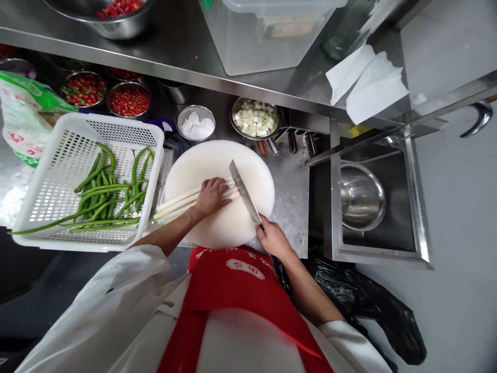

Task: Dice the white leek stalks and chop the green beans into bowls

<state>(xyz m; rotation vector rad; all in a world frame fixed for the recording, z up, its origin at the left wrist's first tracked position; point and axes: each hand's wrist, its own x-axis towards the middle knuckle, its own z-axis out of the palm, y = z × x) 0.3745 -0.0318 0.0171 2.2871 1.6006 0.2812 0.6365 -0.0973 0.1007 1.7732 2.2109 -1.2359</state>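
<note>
Several long white stalks [179, 202] lie side by side across the left half of a round white cutting board [217, 230]. My left hand [212, 197] is over the stalks near their right ends, fingers bent and pressing them against the board. A cleaver-like knife [244, 190] stands across the right ends of the stalks, its blade pointing away from me and slightly left. Its dark handle is gripped in my right hand [271, 237] at the board's lower right edge. The blade is close beside the fingertips of my left hand.
Left of the board, a white perforated basket [46, 194] holds green beans [103, 191]. Behind the board stand a bowl of white pieces [196, 123], a bowl of pale cubes [256, 119] and bowls of chopped red peppers [130, 100]. A raised steel shelf [174, 57] runs behind; a sink [396, 228] is right.
</note>
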